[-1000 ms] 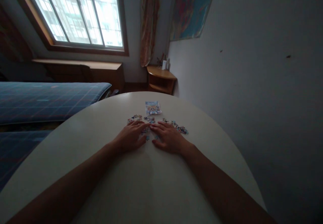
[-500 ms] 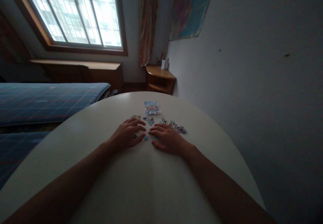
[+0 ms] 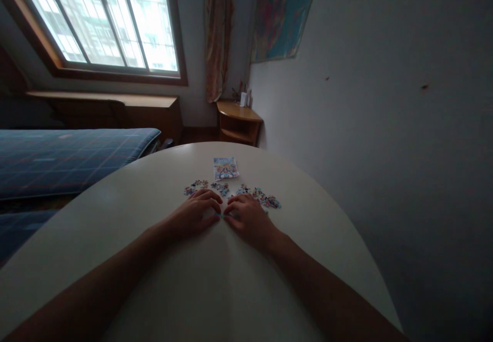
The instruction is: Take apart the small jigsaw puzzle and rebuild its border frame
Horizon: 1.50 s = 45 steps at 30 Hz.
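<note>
White table (image 3: 215,290): left hand (image 3: 197,214) and right hand (image 3: 250,221), fingers narrowed, flank one puzzle piece (image 3: 221,216), grip unclear; beyond fingertips, uncountable loose pieces (image 3: 271,201), one printed sheet (image 3: 226,168).

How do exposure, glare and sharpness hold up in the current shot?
Head view: the window is largely blown out, while the room is dim; head view: a faint sheen shows on the tabletop toward its far left edge; head view: the left hand and right hand are dark but distinguishable, the puzzle pieces too small and soft for detail.
</note>
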Available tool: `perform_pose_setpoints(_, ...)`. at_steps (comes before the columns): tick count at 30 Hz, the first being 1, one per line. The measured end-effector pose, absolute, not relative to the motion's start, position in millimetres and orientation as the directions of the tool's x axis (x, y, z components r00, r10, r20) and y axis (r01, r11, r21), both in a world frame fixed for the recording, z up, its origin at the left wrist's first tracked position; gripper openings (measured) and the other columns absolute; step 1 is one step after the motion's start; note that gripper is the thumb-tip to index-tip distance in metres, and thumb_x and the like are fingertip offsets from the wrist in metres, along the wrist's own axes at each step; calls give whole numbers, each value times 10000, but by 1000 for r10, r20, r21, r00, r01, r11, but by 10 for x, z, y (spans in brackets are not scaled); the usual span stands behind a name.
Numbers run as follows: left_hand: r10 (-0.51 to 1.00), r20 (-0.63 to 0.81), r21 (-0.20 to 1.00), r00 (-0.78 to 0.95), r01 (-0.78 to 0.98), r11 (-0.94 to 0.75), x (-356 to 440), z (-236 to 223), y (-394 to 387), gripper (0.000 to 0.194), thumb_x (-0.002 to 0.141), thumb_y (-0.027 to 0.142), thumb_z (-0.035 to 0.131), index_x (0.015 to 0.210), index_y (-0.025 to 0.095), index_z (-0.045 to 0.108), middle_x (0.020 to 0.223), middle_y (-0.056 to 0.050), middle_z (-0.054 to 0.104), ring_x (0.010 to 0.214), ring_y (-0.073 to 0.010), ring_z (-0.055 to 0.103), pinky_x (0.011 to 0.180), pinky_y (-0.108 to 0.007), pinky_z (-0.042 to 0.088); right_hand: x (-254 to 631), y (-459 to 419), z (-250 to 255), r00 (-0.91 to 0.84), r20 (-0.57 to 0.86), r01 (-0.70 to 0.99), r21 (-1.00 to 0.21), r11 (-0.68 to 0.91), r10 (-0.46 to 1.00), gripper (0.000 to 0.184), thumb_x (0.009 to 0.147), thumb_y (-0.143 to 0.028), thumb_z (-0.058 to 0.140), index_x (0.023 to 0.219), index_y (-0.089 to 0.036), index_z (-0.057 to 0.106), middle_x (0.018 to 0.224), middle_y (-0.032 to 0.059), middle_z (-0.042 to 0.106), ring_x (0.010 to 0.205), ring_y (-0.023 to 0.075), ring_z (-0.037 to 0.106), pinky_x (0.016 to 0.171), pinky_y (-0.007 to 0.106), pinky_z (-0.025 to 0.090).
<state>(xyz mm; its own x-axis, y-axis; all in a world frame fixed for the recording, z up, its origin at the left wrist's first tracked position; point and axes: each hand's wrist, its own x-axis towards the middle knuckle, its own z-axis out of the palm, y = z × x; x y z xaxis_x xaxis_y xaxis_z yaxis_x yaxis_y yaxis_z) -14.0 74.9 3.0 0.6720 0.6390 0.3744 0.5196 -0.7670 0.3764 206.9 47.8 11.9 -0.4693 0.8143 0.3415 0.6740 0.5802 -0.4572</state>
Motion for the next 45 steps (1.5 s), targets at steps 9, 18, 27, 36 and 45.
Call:
perform_pose_setpoints(9,634,388,398,669,499,-770,-126,42,746,100,859,238,639,957,223,653,1086,-60,676,1160,-254,542,1083,-429,376,2049,457,165,-472,275,698,-464,545,838,117,843,-221,728,941,-168,692,1079,86,688,1099,238,555,991,395,386)
perform_pose_setpoints(18,624,398,380,672,499,-779,-129,44,736,50,871,237,634,915,230,657,1045,-50,677,1122,-240,561,1084,-424,370,2025,439,201,-476,310,660,-493,567,823,86,854,-146,686,934,-177,689,950,53,714,972,202,605,897,334,422)
perform_pose_setpoints(27,600,430,325,674,504,-800,-146,63,713,90,904,311,667,903,222,684,932,-38,687,975,-218,599,995,-407,427,2007,458,186,-509,335,667,-429,609,793,49,861,-194,692,891,-185,730,925,53,700,923,193,610,869,325,438)
perform_pose_setpoints(36,522,430,175,737,499,-849,-170,79,671,142,966,302,606,930,226,721,938,-35,689,941,-200,597,980,-382,427,2116,525,156,-574,324,622,-425,658,752,146,889,-253,675,995,-240,774,970,50,708,977,196,612,909,329,438)
perform_pose_setpoints(45,495,422,160,760,475,-865,-190,119,664,134,957,252,598,917,244,725,961,-25,716,988,-195,614,1021,-401,418,2239,491,224,-690,212,611,-342,714,692,373,893,-247,647,1259,-311,678,1136,89,641,1084,239,559,985,429,401)
